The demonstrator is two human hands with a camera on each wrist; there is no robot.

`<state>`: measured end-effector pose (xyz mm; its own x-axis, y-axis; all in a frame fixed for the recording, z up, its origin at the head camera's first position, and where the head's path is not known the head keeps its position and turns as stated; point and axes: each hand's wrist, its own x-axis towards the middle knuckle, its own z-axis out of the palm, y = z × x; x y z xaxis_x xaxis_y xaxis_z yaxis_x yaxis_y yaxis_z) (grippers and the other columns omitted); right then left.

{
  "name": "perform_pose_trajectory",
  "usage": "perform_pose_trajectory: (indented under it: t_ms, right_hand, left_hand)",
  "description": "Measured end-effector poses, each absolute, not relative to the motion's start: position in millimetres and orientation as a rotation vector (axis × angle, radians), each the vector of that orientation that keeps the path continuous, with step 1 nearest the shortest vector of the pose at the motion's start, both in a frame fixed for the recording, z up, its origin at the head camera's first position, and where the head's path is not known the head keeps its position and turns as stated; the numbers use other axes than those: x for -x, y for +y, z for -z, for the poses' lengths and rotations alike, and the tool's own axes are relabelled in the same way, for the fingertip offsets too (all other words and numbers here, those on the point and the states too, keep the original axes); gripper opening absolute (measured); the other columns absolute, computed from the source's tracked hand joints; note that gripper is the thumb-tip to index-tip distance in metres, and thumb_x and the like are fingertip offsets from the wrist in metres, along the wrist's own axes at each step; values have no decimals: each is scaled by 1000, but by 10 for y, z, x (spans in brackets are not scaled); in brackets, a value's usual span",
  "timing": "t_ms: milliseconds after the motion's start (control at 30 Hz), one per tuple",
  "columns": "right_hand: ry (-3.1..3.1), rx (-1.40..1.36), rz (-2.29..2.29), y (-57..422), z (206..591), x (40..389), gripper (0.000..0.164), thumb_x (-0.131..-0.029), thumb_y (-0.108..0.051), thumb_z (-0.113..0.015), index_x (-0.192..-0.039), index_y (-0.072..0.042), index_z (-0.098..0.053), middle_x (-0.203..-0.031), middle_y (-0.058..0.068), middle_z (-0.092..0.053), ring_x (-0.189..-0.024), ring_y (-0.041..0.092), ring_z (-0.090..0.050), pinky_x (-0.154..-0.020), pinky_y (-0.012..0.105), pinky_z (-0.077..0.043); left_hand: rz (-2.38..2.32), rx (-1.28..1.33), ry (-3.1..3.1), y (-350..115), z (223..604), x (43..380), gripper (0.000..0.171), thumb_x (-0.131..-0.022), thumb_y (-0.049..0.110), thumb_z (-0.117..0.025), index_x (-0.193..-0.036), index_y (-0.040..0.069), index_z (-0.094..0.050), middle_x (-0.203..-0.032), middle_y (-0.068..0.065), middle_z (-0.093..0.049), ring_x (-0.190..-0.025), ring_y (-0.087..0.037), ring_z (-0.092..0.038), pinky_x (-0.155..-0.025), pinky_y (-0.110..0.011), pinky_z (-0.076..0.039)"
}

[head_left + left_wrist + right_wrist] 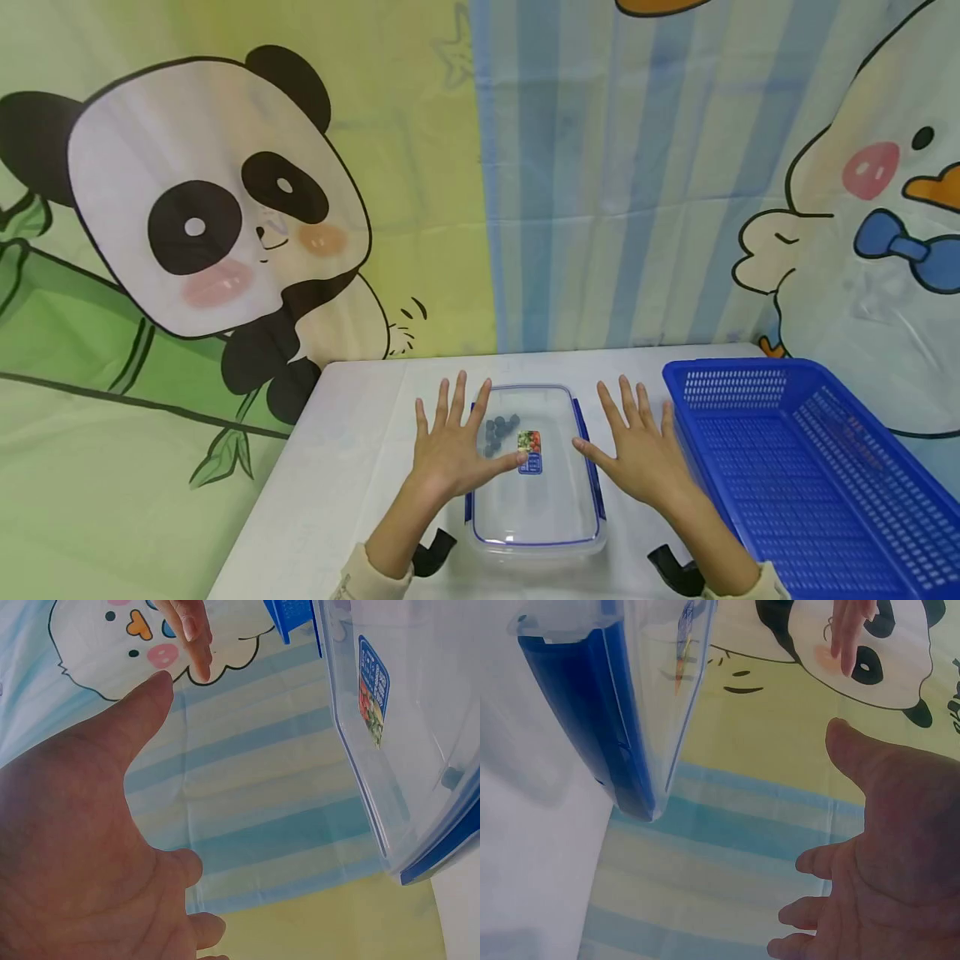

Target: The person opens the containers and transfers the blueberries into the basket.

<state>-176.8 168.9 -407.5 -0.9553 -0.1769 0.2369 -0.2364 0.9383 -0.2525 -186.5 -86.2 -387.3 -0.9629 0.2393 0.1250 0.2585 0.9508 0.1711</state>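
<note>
A clear lidded food container (536, 508) with blue side latches stands on the white table between my hands. Its lid carries a small label (529, 462) with a colourful picture, and several dark bluish round pieces (495, 433) show through near its far left corner. My left hand (450, 454), fingers spread and straight, is raised over the container's left side; its thumb overlaps the label in the head view. Fingers also splayed, my right hand (648, 458) hovers at the container's right side. Neither hand holds anything. In the right wrist view a blue latch (592, 712) shows up close.
A large blue plastic basket (787, 467) with perforated walls stands on the right of the white table (360, 450). Behind the table hangs a curtain (570, 208) printed with a panda and a white bird. Dark curved straps (435, 553) show by the wrists.
</note>
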Motion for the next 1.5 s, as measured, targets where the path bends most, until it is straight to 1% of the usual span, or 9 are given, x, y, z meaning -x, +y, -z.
perform_pose_trajectory:
  t_ms: [367,600,767,933,1067,1200,1300,1367,1500]
  right_hand:
    - [-2877,-312,-446,1691,4110,1813,88,-84,-64,-47,-147,-7,-21,-149,27,-10,-135,45,-3,-103,62,14]
    - [-2833,-257,-717,1611,4227,1849,81,-88,-55,-49,-145,-4,-24,-148,29,-14,-134,48,-10,-103,68,-4]
    - [-2770,-198,-1087,1513,4517,1906,74,-92,-47,-49,-144,-1,-26,-145,33,-17,-129,53,-19,-98,70,-18]
    - [-2724,-50,-1464,1458,4837,1979,73,-90,-50,-49,-147,-11,-24,-147,26,-20,-130,48,-22,-99,66,-25]
    - [-2579,17,-1868,1474,5022,2009,69,-91,-48,-50,-148,-24,-20,-152,14,-16,-136,38,-16,-105,58,-22]
    - [-2420,-37,-2142,1511,5135,2013,65,-93,-42,-50,-148,-32,-16,-154,6,-7,-139,30,-3,-111,52,-10]
    - [-2386,-60,-2186,1524,5169,2012,67,-92,-40,-52,-147,-35,-15,-154,6,-4,-139,30,-1,-111,53,-9]
    - [-2379,-60,-2198,1527,5182,2017,69,-91,-38,-54,-147,-35,-14,-155,6,-3,-139,31,-2,-111,53,-10]
    - [-2359,-59,-2241,1535,5184,2034,70,-91,-33,-57,-147,-34,-15,-154,8,-3,-139,32,-5,-110,51,-13]
  left_hand:
    - [282,373,-2992,-859,3871,1884,107,-66,83,-46,-149,27,-9,-154,-9,3,-139,-30,8,-107,-60,6]
    - [441,411,-2968,-834,3948,1913,101,-72,75,-51,-149,26,-10,-154,-12,0,-139,-30,6,-107,-60,6]
    - [726,423,-2902,-799,4263,1961,97,-76,64,-59,-149,18,-15,-152,-20,-8,-137,-39,-3,-106,-64,-3]
    - [1206,305,-2742,-824,4729,2087,87,-82,50,-62,-149,16,-16,-148,-28,-13,-133,-49,-13,-100,-69,-17]
    - [1617,203,-2587,-897,5031,2158,74,-87,45,-58,-148,28,-22,-150,-17,-19,-132,-45,-20,-101,-66,-22]
    - [1977,181,-2401,-964,5193,2191,64,-89,41,-57,-145,34,-27,-152,-4,-19,-137,-33,-18,-109,-52,-18]
    - [2132,183,-2321,-996,5244,2207,62,-89,39,-57,-144,33,-30,-152,-3,-18,-138,-29,-15,-111,-47,-15]
    - [2161,169,-2324,-1011,5260,2211,61,-89,40,-57,-144,33,-31,-152,-5,-18,-138,-30,-16,-111,-47,-15]
    - [2171,158,-2365,-1043,5258,2224,59,-88,40,-58,-142,31,-36,-151,-8,-22,-135,-32,-22,-109,-47,-23]
